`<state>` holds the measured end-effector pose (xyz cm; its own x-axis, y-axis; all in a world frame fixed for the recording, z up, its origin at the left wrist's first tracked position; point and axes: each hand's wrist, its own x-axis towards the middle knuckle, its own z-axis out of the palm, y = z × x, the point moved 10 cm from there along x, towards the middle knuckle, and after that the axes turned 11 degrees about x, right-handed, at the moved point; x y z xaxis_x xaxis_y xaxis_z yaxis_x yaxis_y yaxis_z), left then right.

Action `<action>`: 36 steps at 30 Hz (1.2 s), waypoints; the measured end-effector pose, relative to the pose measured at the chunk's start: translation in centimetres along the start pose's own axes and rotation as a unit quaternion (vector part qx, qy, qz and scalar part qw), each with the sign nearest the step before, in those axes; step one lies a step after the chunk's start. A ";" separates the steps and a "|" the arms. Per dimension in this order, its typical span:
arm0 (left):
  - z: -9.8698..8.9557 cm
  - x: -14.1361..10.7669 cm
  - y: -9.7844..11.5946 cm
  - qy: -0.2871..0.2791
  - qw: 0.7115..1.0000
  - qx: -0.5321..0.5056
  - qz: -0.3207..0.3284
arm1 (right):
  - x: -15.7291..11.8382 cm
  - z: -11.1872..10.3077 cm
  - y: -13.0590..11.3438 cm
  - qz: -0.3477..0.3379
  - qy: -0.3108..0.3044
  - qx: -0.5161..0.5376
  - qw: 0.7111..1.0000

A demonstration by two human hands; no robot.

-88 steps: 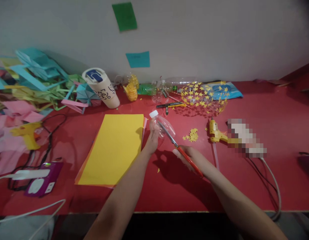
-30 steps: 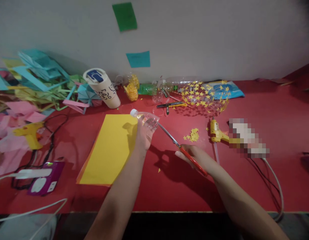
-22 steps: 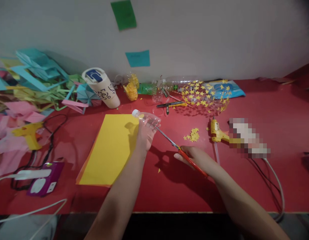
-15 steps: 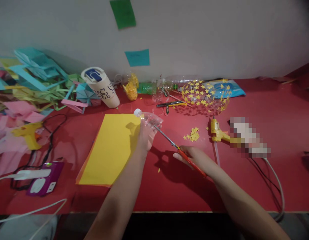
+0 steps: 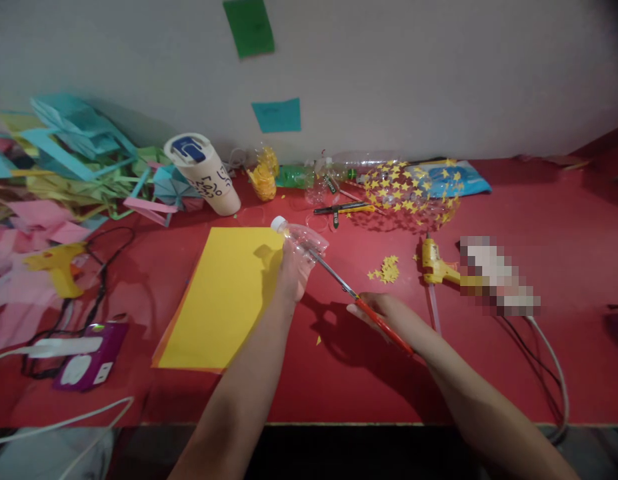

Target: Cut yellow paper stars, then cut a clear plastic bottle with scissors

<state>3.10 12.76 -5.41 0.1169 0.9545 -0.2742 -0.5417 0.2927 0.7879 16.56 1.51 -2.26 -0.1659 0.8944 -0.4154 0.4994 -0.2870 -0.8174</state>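
One clear bottle top [image 5: 309, 236], mid-frame, with scissors [image 5: 346, 288] at its cut end

The left hand [image 5: 293, 272] is clamped around the bottle top, white cap [image 5: 277, 223] toward the upper left. The right hand [image 5: 390, 308], apart from the left, grips the scissors. The step appears to be trimming that cut edge; the next snip calls for a steady hold, fingers clear of the blades. Upper left of centre, a lidded tumbler [image 5: 213, 185] hides its contents; beside it, yellow pieces [image 5: 263, 181] seemingly fill a clear container.
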 end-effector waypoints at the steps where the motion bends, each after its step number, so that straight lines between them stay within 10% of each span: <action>1: 0.0 0.0 0.0 -0.001 1.000 0.000 -0.001 | 0.0 0.0 0.0 0.001 0.000 0.001 1.000; 36: 0.6 0.0 -1.2 -0.047 0.996 0.069 0.026 | -0.7 0.1 -0.5 0.010 0.021 0.050 0.999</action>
<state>4.25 12.48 -6.06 0.1729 0.9677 -0.1832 -0.4311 0.2416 0.8694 16.32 0.98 -1.66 -0.1196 0.9014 -0.4161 0.4153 -0.3352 -0.8456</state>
